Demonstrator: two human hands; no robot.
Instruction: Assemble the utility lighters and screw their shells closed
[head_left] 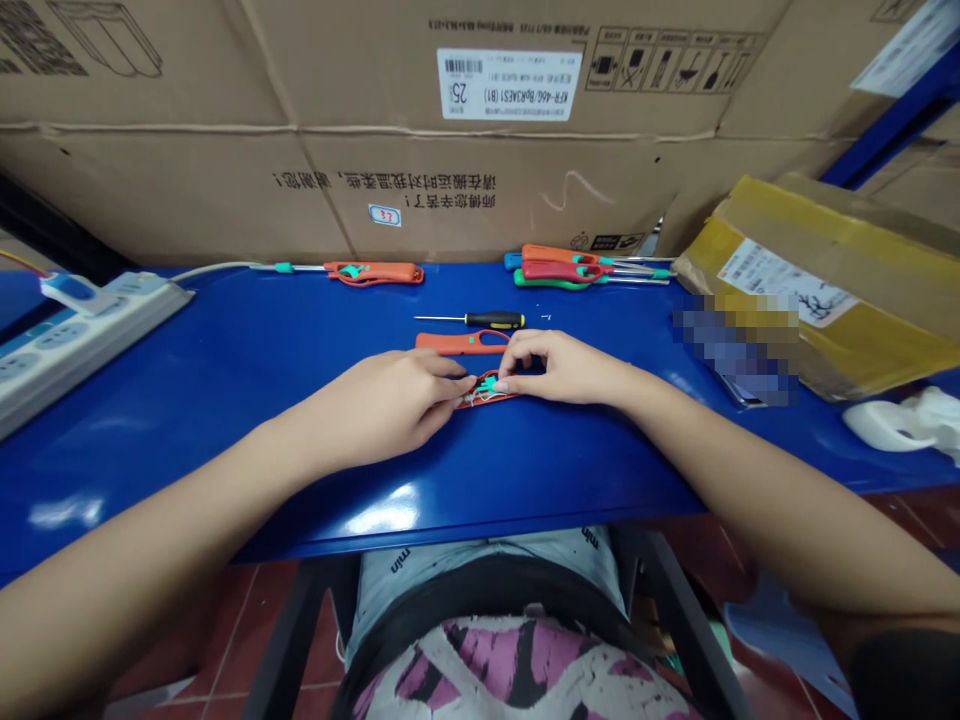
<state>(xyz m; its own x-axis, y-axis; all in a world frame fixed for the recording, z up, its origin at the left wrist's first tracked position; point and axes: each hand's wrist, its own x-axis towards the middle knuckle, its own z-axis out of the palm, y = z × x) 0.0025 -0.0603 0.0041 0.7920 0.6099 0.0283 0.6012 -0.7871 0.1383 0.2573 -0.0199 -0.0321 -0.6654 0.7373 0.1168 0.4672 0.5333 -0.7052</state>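
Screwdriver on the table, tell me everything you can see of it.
The screwdriver has a black handle with yellow markings and a thin, straight shaft that looks like metal. It lies on the blue table, shaft pointing left, just beyond an orange plastic-looking shell. Neither hand holds it. The tip is too small to make out its shape.

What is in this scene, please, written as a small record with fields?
Left hand: fingers at open orange casing
Right hand: fingers at green part inside casing
Beyond hands: orange cover, then screwdriver
Back left: orange lighter
Back right: several lighters
Far left: power strip
Far right: taped box
Table: blue
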